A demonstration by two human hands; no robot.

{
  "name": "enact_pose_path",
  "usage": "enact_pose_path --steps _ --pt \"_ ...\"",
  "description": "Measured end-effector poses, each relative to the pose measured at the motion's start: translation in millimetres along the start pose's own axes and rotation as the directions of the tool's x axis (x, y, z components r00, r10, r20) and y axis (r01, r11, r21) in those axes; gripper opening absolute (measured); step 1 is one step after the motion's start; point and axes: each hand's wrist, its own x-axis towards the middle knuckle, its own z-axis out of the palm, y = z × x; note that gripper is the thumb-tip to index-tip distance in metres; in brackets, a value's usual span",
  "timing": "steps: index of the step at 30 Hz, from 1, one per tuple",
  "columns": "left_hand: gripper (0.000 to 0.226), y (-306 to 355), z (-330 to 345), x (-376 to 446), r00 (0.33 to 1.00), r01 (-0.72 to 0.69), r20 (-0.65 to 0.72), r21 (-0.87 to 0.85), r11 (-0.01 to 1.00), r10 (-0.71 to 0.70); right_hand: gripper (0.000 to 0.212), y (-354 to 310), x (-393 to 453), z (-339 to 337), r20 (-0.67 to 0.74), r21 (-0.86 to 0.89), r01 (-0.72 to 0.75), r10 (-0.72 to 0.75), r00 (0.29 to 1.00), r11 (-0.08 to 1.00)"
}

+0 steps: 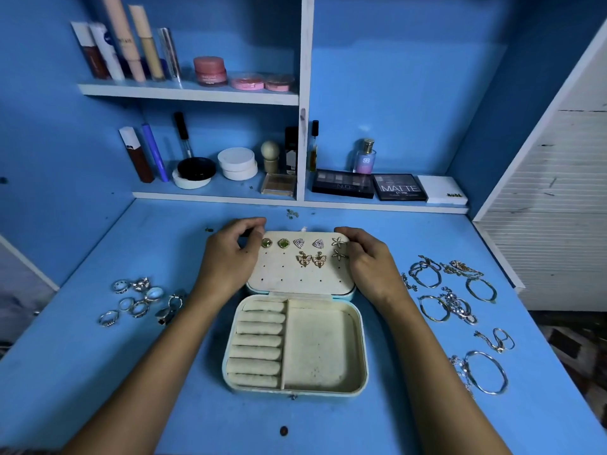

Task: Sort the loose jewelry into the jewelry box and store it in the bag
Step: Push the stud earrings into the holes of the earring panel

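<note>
An open cream jewelry box (323,387) lies at the middle of the blue desk. Its lid (295,277) lies flat behind it, with several earrings (310,252) pinned in its upper rows. The base shows ring rolls (258,343) on the left and a bare compartment on the right. My left hand (230,254) grips the lid's far left corner. My right hand (371,261) holds its far right edge, fingers curled over it. Several rings (141,300) lie loose to the left. Bracelets and chains (460,310) are scattered to the right. No bag is in view.
Shelves behind the desk hold cosmetics: tubes (124,44), pink jars (210,70), powder compacts (238,162), a perfume bottle (364,157) and eyeshadow palettes (399,187). A white slatted panel (558,208) stands at the right. Small bits (290,213) lie on the desk behind the lid.
</note>
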Motion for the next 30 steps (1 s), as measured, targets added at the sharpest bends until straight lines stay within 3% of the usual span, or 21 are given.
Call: enact_pose_path --steps 8,14,24,30 --pt "0.022 -9 -28 20 0.998 -0.041 -0.048 0.105 0.994 0.046 0.037 3 2 -1 0.002 0.002 0.001 -0.001 1.000 1.000" --pt "0.024 -16 -50 39 0.995 -0.062 -0.063 0.287 0.956 0.084 0.038 4 2 -2 0.006 0.005 -0.006 0.006 1.000 1.000" --pt "0.008 -26 -52 48 0.992 -0.098 0.118 0.430 0.897 0.051 0.036 3 1 -2 0.014 0.007 -0.018 0.018 1.000 1.000" --pt "0.005 -27 -44 50 0.986 -0.127 0.154 0.446 0.886 0.064 0.037 2 1 -3 0.013 -0.005 -0.016 0.016 1.000 1.000"
